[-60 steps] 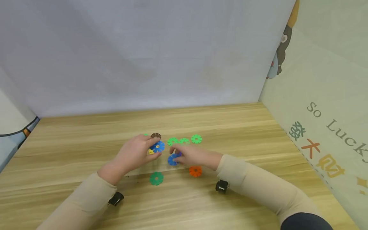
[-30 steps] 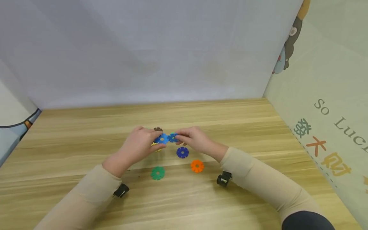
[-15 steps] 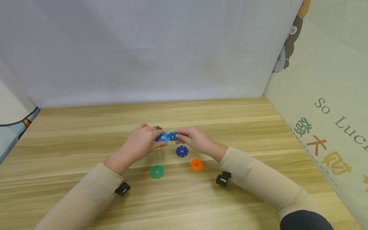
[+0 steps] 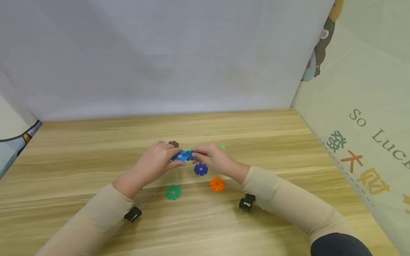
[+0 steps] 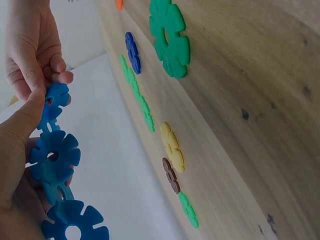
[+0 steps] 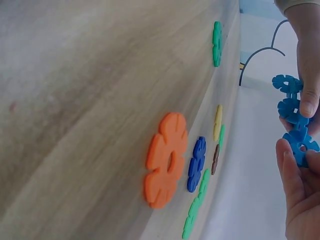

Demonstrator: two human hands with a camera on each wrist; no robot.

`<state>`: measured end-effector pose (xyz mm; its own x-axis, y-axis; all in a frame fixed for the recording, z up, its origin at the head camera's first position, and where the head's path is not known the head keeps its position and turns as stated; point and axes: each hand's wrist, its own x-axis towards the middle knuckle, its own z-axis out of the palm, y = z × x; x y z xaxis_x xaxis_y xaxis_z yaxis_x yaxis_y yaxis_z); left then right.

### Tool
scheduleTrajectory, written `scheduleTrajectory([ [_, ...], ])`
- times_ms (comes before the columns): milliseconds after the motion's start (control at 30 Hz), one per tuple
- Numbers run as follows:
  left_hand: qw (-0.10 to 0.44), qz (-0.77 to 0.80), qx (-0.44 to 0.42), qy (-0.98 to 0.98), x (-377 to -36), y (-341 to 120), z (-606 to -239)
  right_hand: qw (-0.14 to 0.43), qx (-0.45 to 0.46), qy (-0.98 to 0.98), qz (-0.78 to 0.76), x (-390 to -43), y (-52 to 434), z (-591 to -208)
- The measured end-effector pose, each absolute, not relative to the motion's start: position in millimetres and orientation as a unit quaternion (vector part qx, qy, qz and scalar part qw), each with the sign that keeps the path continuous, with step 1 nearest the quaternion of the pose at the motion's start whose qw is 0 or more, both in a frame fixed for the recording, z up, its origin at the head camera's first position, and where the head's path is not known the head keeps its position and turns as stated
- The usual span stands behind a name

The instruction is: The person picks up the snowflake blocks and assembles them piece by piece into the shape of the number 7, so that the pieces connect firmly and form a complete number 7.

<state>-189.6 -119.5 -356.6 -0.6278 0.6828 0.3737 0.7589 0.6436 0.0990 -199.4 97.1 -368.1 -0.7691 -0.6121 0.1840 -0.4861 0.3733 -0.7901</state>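
A chain of blue snowflake discs [image 5: 54,156], slotted into each other, hangs above the table between my two hands. My left hand [image 4: 153,163] grips the chain along its length, thumb on the near side. In the left wrist view the lowest blue disc [image 5: 75,222] sticks out past the palm. With thumb and fingers, my right hand [image 4: 215,159] pinches the end disc [image 6: 301,146], which meets its neighbour in the chain. How deep that slot sits I cannot tell. A dark blue disc [image 4: 201,169] lies flat just below the right hand.
On the wooden table [image 4: 105,133] lie an orange disc [image 4: 217,184], a teal-green disc [image 4: 173,192], a brown disc [image 4: 174,144], a yellow disc [image 5: 172,146] and several light green discs [image 6: 196,205]. A pale cloth wall [image 4: 166,64] closes the back.
My right hand has lifted a blue disc from beside the dark blue one and brought it up against the chain in my left hand. Lately both hands have shifted slightly left.
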Motion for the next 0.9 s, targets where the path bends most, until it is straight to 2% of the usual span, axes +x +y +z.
scheduleTrajectory([
  [233, 0.146, -0.103, -0.4, -0.899, -188.5, -121.0, -356.6, 0.094, -0.328, 0.838, -0.426, -198.3, 99.4, -364.6],
  [467, 0.15, -0.103, -0.37, -0.911, -191.8, -133.0, -352.1, 0.131, -0.272, 0.829, -0.472, -202.4, 102.2, -361.2],
  [667, 0.128, -0.125, -0.333, -0.926, -194.8, -151.6, -347.1, 0.136, -0.245, 0.831, -0.481, -204.3, 106.6, -361.2],
  [900, 0.109, -0.12, -0.34, -0.926, -193.4, -153.6, -339.0, 0.13, -0.239, 0.837, -0.475, -204.9, 105.0, -357.5],
])
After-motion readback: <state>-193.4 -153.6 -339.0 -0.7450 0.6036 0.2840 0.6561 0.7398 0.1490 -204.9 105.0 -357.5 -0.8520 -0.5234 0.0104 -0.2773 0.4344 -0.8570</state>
